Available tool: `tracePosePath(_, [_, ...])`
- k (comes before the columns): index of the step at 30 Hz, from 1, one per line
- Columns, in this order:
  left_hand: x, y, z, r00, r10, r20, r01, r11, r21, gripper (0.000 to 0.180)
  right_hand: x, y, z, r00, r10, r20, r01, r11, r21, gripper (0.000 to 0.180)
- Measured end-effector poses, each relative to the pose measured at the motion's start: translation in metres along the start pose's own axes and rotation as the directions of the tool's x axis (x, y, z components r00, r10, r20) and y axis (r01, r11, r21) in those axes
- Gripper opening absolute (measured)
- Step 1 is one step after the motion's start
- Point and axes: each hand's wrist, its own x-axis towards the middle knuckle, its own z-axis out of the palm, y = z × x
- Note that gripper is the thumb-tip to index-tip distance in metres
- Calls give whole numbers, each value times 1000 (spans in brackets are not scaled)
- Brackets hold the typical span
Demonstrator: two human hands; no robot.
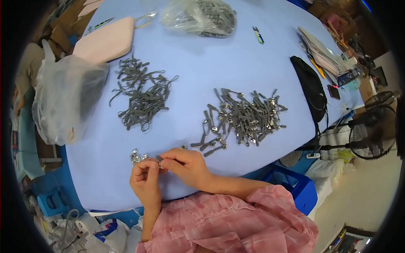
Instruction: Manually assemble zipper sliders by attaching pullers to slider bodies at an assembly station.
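Close to the near edge of the table, my left hand (145, 176) and my right hand (188, 168) meet, fingertips pinched together. Between them shows a bit of a dark grey zipper pull (158, 158) with a small shiny metal piece against it; my fingers hide most of both. Just beyond my left hand lies a small heap of silvery zipper sliders (136, 156). Farther off on the left is a tangled pile of grey zipper pulls with cord loops (145, 99). To the right spreads a pile of grey pulls with metal sliders on them (247, 116).
A blue-covered table (190, 76) carries a clear bag of grey parts (202, 17), thread snips (258, 35), a pale pink pouch (105, 40), a plastic bag (69, 97) and a black pouch (310, 88). A blue bin (291, 185) and a fan (371, 130) stand to the right.
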Motion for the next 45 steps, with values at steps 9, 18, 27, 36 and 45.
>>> tracePosePath(9, [5,-1,16,969,235,-74,-227,968,106,11,-5,-20,-5,715,-605,351,576,225,-786,17])
tracePosePath(18, [-2,1,4,864,496,83,-438,662,608,29,1,-21,-1,778,-445,442,575,222,-788,9])
tracePosePath(27, [-9,1,-2,807,511,296,-571,551,608,31,0,-21,-17,849,-296,438,526,380,-761,9])
tracePosePath(36, [-8,12,5,974,192,118,-212,958,195,14,0,-27,-27,918,-153,365,348,753,-559,16])
tracePosePath(45, [-6,12,1,875,453,172,-471,713,519,21,-1,-20,-19,961,119,249,-70,978,-196,18])
